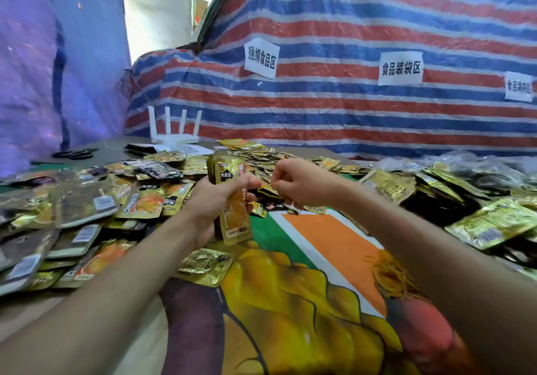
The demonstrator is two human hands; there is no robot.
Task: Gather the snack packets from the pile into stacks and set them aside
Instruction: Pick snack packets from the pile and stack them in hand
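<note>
My left hand (215, 200) grips an upright stack of gold snack packets (232, 197) above the middle of the table, thumb across the front. To its right, my right hand (296, 182) has curled fingers that pinch something thin and yellow, which looks like a rubber band, close to the stack's upper right side. A wide pile of gold and dark packets (96, 200) covers the table's left side and runs on behind my hands (261, 153). A single gold packet (206, 267) lies flat just below my left wrist.
More packets are heaped at the right (470, 209). A clump of yellow rubber bands (392, 275) lies under my right forearm. A white router (174, 130) and black scissors (75, 153) sit at the back left. A striped tarp wall (348, 98) with paper signs closes the back.
</note>
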